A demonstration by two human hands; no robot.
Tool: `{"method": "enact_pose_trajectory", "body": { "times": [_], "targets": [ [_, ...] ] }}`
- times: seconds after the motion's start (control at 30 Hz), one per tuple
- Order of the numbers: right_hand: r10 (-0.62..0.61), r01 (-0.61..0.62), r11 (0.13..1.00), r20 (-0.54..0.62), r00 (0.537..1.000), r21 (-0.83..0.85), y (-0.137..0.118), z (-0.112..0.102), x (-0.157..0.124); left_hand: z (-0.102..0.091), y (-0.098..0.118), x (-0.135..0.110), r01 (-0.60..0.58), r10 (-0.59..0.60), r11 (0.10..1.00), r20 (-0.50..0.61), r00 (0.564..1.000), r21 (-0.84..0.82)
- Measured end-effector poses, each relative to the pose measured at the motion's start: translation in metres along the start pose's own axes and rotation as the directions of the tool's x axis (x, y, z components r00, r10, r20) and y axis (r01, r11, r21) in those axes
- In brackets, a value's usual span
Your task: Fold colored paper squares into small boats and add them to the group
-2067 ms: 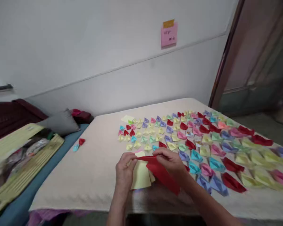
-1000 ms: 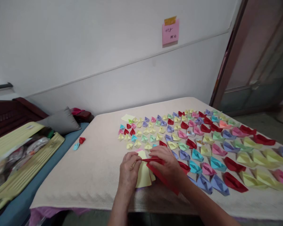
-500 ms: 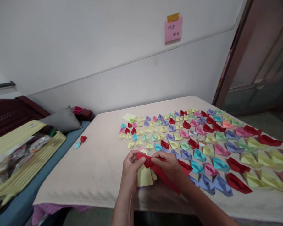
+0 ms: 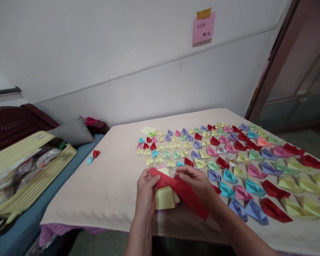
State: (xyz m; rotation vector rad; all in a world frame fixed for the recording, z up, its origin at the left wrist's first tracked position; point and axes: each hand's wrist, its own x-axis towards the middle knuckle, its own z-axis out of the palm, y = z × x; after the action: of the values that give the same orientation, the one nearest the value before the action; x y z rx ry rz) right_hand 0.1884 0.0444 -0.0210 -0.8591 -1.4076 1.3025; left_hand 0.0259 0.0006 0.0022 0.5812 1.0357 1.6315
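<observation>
My left hand (image 4: 147, 186) pinches one end of a folded strip of red paper (image 4: 190, 197), with the thumb on top. The strip slants down to the right, bent near its middle, and its far part passes below my right hand (image 4: 192, 177). That hand hovers at the strip's upper edge, fingers loosely bent and a little apart; whether it touches the paper I cannot tell. Beneath the strip lies a stack of paper sheets, a yellow sheet (image 4: 164, 200) on top. Close by on the right stand folded paper boats, including a purple boat (image 4: 214, 175).
Many coloured paper boats (image 4: 256, 170) stand in rows over the right half of the cream-covered table (image 4: 101, 192). Two small folded pieces, red (image 4: 96, 153) and blue (image 4: 90, 160), lie at the left. A yellow case (image 4: 56, 174) rests on the blue seat.
My right hand has loosened its pinch and risen slightly off the red paper. More of the strip's surface shows now. The view has shifted a little to the left.
</observation>
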Motion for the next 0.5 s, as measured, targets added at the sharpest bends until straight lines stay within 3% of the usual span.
{"method": "enact_pose_trajectory", "body": {
  "times": [0.13, 0.27, 0.4, 0.5],
  "targets": [
    [-0.108, 0.11, 0.994, 0.107, 0.988, -0.018, -0.002, 0.005, -0.004, 0.008, -0.002, -0.005, 0.102, -0.102, 0.995, 0.066, 0.993, 0.004],
    [-0.087, 0.078, 0.996, 0.197, 0.977, 0.052, -0.006, 0.009, -0.008, 0.012, -0.006, -0.008, 0.141, -0.145, 0.989, 0.111, 0.983, 0.041],
    [-0.019, 0.006, 0.994, 0.125, 0.992, 0.105, -0.004, 0.008, -0.007, 0.006, -0.008, -0.003, 0.128, -0.146, 0.971, 0.076, 0.986, 0.204],
    [0.05, -0.057, 0.987, 0.051, 0.997, 0.151, 0.001, 0.007, -0.005, -0.002, -0.007, 0.003, 0.04, -0.049, 0.946, 0.019, 0.999, 0.321]
  ]
}}
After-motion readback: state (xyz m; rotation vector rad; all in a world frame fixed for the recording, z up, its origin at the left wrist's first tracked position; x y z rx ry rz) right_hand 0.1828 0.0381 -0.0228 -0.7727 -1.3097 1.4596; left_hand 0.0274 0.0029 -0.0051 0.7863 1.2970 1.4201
